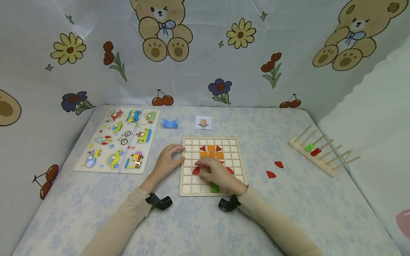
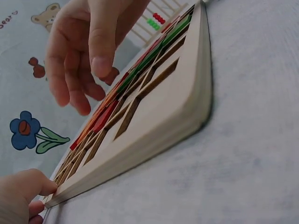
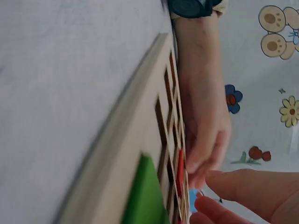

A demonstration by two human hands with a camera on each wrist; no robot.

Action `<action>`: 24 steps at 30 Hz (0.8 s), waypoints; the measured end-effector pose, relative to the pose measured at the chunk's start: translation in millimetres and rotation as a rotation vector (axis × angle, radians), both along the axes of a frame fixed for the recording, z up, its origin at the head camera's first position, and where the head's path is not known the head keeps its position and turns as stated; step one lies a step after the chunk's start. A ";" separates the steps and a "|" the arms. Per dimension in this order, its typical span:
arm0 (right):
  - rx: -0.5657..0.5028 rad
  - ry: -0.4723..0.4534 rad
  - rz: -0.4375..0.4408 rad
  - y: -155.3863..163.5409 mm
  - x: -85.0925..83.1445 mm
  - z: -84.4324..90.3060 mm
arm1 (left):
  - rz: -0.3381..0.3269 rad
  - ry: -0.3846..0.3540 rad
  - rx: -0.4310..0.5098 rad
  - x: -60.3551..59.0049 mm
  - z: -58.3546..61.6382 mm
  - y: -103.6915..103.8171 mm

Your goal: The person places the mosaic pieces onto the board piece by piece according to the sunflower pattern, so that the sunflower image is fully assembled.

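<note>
A wooden grid board [image 1: 187, 189] lies flat on the table, with orange squares [image 1: 211, 155], small red triangles [image 1: 203, 148], red rounded pieces [image 1: 230, 171] and a green square [image 1: 214, 188] in its cells. At the board's left edge rests my left hand [image 1: 166, 160], its thumb and fingertips touching the frame. My right hand [image 1: 217, 171] hovers over the middle of the board near a red rounded piece [image 1: 196, 171]. In the left wrist view, the right hand's fingers [image 2: 70, 88] hang loosely apart from the thumb, and I see nothing between them.
Two red quarter-round pieces [image 1: 271, 174] lie right of the board, before a wooden peg rack [image 1: 312, 156] with green and red beads. Behind the board are a printed pattern card [image 1: 203, 122] and a blue block [image 1: 170, 123]. A vehicle puzzle board [image 1: 110, 147] lies at left.
</note>
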State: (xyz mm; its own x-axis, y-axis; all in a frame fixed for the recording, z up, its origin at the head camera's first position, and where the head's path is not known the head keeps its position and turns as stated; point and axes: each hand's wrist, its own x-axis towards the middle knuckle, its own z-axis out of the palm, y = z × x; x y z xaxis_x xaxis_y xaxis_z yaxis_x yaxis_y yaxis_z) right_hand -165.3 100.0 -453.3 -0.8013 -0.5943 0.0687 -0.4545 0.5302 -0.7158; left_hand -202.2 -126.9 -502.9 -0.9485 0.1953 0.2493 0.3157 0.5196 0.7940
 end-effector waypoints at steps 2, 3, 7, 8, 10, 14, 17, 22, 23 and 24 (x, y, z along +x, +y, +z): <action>0.001 0.017 -0.014 10.5 1.7 2.7 | 0.000 0.001 0.009 0.9 0.6 0.9; -0.002 0.028 -0.023 17.1 2.5 3.9 | 0.000 0.008 0.011 1.3 0.3 1.2; -0.028 0.091 -0.115 51.4 4.2 5.1 | 0.012 0.040 0.013 1.5 -0.9 1.9; -0.031 0.103 -0.156 61.9 4.7 4.6 | 0.013 0.048 0.012 1.6 -1.0 1.8; -0.024 0.121 -0.247 84.9 6.1 3.1 | 0.015 0.042 0.011 1.3 -1.0 1.7; 0.063 0.113 -0.435 132.7 13.1 1.1 | 0.003 -0.004 0.013 1.9 1.1 0.9; 0.136 0.066 -0.542 163.4 22.5 1.1 | -0.002 -0.036 0.007 2.5 2.8 0.6; 0.146 0.028 -0.623 191.7 33.2 -4.9 | 0.003 -0.057 0.007 2.2 3.6 1.0; 0.138 0.043 -0.628 193.8 33.1 -7.0 | 0.002 -0.057 0.009 1.9 3.4 1.1; 0.131 0.063 -0.631 195.1 32.6 -9.1 | 0.002 -0.058 0.012 1.6 3.2 1.3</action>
